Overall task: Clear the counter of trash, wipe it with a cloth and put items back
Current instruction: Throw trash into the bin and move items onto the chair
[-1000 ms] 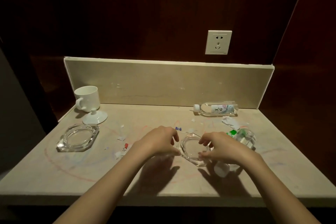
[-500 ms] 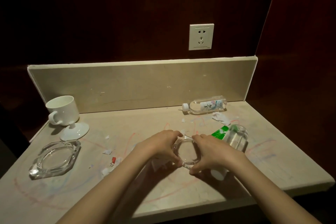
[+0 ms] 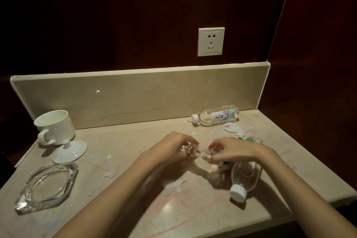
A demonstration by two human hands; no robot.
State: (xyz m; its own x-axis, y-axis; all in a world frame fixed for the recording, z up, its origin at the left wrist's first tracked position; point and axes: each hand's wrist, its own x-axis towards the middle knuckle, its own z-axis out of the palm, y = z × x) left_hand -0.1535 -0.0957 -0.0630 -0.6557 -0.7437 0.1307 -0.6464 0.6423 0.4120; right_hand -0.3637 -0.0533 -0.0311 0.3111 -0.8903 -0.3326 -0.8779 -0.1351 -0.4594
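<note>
My left hand [image 3: 170, 149] and my right hand [image 3: 237, 150] both grip a small clear glass ashtray [image 3: 201, 154] from opposite sides. It is tilted just above the middle of the beige counter [image 3: 193, 208]. Torn paper scraps [image 3: 174, 184] lie on the counter below it, and more scraps [image 3: 109, 175] lie to the left. The counter surface carries pink and blue scribble marks. A crumpled white wrapper [image 3: 234, 129] lies behind my right hand.
A large glass ashtray [image 3: 48, 185] sits front left. A white cup [image 3: 55, 127] leans on a white saucer [image 3: 69, 151] at back left. One clear bottle [image 3: 214, 116] lies by the backsplash, another [image 3: 245, 176] under my right wrist. A wall socket [image 3: 211, 41] is above.
Both hands closed in on the small ashtray and raised it off the counter, tilting it. Paper scraps now lie where it stood. My view has shifted to the right.
</note>
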